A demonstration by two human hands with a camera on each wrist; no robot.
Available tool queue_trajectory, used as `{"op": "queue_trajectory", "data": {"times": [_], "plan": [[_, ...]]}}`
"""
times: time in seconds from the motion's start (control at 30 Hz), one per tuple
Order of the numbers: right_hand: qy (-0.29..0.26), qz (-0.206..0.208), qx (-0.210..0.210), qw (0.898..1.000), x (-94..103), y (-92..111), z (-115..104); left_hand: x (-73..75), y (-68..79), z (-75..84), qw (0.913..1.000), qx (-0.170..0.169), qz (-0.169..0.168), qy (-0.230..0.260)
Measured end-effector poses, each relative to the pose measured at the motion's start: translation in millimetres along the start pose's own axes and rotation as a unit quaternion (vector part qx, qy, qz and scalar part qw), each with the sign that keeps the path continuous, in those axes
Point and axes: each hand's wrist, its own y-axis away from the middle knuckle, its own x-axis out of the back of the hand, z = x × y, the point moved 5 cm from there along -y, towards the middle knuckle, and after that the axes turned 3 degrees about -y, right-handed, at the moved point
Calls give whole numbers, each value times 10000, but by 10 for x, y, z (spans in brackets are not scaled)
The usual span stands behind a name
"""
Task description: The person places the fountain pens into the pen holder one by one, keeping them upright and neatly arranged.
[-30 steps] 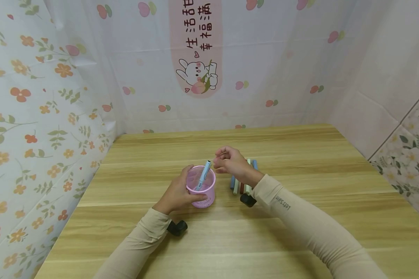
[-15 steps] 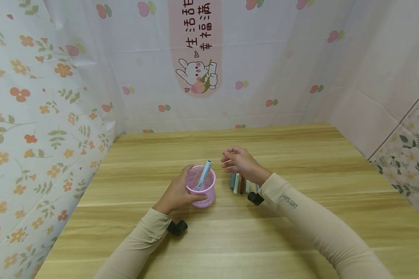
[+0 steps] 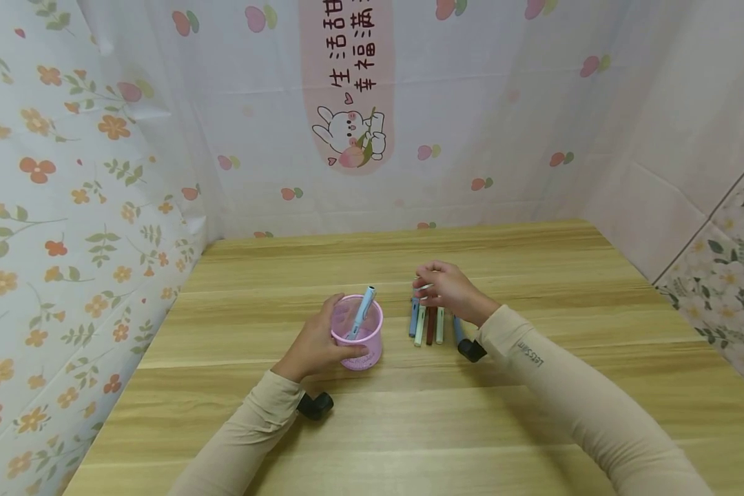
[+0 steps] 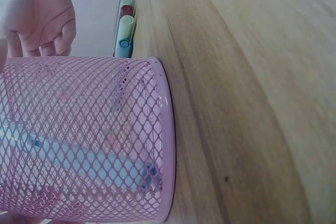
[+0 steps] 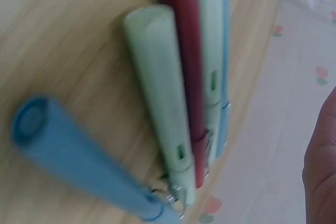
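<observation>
My left hand (image 3: pixel 318 346) grips a pink mesh pen cup (image 3: pixel 368 353) from its left side, thumb across the front. A light blue pen (image 3: pixel 363 311) leans inside the cup, its upper end above the rim; its lower part shows through the mesh in the left wrist view. My right hand (image 3: pixel 451 289) hovers over a row of pens, fingers loosely bent and holding nothing. In the right wrist view the row has a blue pen (image 5: pixel 79 156), a pale green pen (image 5: pixel 157 82), a dark red pen (image 5: pixel 184 51), another pale green pen (image 5: pixel 211 35) and a thin blue one (image 5: pixel 224 66).
Everything stands on a wood-grain table (image 3: pixel 372 427). A printed curtain (image 3: pixel 502 124) hangs behind its far edge, and a floral cloth (image 3: pixel 68 241) borders the left. Black wrist camera mounts, such as the left mount (image 3: pixel 315 405), stick out near each wrist.
My right hand has moved right, away from the cup, to above the pens, uncovering more of the row. The left hand, the cup and the pen in it have stayed put.
</observation>
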Motion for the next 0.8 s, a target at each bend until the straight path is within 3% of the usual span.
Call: {"op": "queue_trajectory", "data": {"times": [0.43, 0.8], "plan": [[522, 178, -378, 9978, 280, -12, 107, -3, 1, -8, 10000, 24, -5, -31], [1335, 446, -869, 9862, 473, -39, 226, -4, -3, -15, 10000, -6, 1, 42]]}}
